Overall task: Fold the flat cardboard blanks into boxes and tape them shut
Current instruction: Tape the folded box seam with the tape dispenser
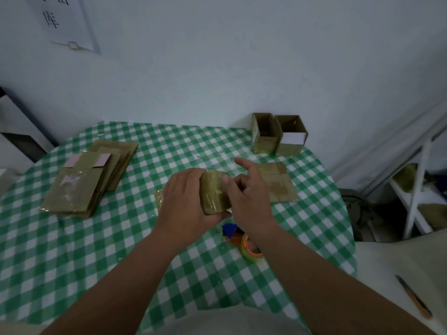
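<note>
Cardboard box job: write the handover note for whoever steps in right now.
Left hand grips the box in progress above the table; right hand pinches at its taped end, forefinger raised.
Stack of flat blanks far left; one single blank behind the right hand; tape roll under the right wrist.
Done: two standing boxes at the far edge, tops open.
Left: finish taping this box, then fold and tape the remaining blanks.
</note>
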